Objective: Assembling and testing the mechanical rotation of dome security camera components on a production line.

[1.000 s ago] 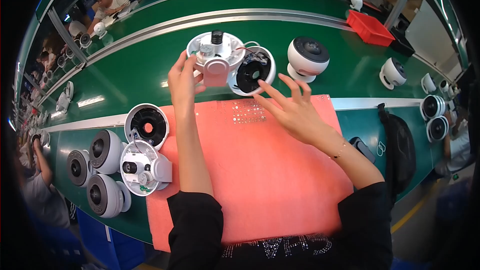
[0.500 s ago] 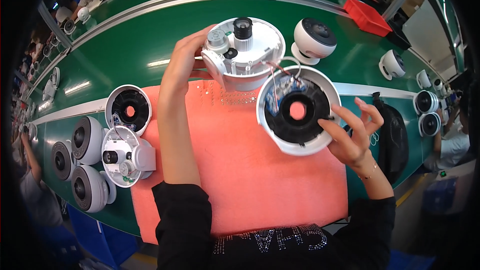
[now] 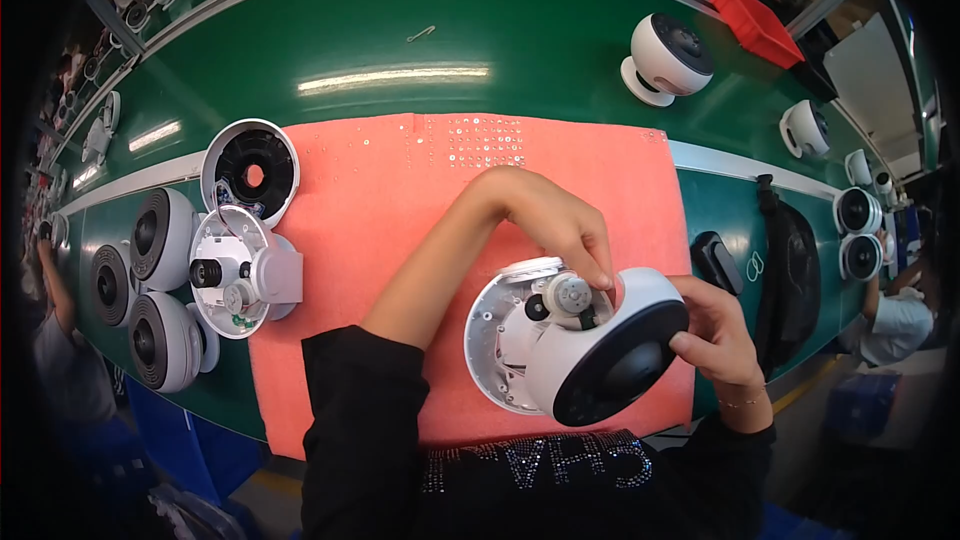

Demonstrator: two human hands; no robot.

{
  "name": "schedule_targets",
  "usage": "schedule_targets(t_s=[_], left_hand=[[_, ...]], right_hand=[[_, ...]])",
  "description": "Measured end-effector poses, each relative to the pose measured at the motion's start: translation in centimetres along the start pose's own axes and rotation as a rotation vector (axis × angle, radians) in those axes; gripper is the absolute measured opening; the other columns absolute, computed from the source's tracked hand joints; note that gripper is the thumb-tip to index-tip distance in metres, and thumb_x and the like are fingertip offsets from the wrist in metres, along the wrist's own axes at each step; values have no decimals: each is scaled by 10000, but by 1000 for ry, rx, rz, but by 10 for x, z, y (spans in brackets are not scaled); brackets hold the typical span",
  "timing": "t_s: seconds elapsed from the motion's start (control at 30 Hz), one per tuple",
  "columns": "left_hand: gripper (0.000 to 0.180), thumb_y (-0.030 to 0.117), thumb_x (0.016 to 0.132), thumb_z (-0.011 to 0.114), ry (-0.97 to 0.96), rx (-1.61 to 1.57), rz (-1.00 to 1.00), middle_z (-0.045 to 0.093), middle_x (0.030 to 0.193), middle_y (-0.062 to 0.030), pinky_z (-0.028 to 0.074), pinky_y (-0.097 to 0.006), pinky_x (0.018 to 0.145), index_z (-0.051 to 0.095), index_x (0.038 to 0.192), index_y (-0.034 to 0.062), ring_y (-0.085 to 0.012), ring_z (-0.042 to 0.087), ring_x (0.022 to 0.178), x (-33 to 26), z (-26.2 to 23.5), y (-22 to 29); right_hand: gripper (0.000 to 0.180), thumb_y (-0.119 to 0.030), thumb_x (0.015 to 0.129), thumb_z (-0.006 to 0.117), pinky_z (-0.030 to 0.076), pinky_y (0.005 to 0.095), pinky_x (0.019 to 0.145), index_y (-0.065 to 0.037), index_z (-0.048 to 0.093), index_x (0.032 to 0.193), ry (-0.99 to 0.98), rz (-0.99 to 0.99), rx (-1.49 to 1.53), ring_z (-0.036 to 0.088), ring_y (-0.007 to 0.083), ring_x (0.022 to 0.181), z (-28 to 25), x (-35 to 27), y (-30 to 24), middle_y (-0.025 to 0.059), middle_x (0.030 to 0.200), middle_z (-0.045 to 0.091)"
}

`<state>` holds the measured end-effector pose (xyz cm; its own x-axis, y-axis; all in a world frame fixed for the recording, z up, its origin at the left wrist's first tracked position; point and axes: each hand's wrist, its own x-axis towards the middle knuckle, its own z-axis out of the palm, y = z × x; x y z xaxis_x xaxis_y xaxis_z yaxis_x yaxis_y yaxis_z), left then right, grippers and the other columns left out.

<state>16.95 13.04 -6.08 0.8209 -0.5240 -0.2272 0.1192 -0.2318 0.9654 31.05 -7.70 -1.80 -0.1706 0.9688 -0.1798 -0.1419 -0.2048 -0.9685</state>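
Observation:
A round white camera is parted into two halves over the near right of the pink foam mat (image 3: 370,225). My right hand (image 3: 722,332) grips the front shell (image 3: 572,348), whose black face tilts toward me. Behind and left of it sits the open rear housing (image 3: 484,345), its white inside and a round silver motor (image 3: 568,294) showing. From above, my left hand (image 3: 560,225) reaches to the gap between the halves beside the motor. Its fingers are pressed together; what they pinch is hidden.
Rows of small screws (image 3: 485,143) lie along the mat's far edge. Another opened camera (image 3: 232,275) rests at its left edge, near several grey-faced cameras (image 3: 165,340). A finished-looking white camera (image 3: 668,55), a red tray (image 3: 757,25) and a black bag (image 3: 790,275) are at the right.
The two halves have come toward me and been turned, so the front shell now shows its black face. My left hand has shifted from the rear housing's side to the gap; my right now grips the shell.

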Motion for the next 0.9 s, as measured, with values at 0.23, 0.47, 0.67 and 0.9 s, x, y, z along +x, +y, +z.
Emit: schedule_targets(t_s=[0.23,0.47,0.67,0.9], left_hand=[[254,187,855,555,1212,321,-270,648,821,-143,497,-291,677,599,910,-57,-159,634,722,-49,67,34],[163,77,765,632,1286,368,-219,611,1008,-207,526,-347,653,586,889,-19,-309,649,781,-72,173,42],[266,83,733,648,1136,702,-233,442,1223,-296,513,-385,754,598,977,-12,-436,494,1083,-61,187,46],[218,62,690,680,1172,625,-101,407,1272,-282,469,-437,854,627,892,-1,-479,401,1164,-66,184,30]], right_hand=[[499,46,789,567,462,207,737,20,348,1237,26,144,24,542,111,948,19,-4,8,93,1046,527],[503,46,788,556,418,167,721,-12,257,1188,112,60,90,521,81,903,24,-3,15,100,1064,518],[502,44,790,548,419,177,719,-18,246,1185,114,125,168,510,79,921,19,5,16,103,1049,530],[509,37,794,548,414,197,740,-25,239,1195,90,31,124,498,82,923,27,3,5,103,1037,540]])
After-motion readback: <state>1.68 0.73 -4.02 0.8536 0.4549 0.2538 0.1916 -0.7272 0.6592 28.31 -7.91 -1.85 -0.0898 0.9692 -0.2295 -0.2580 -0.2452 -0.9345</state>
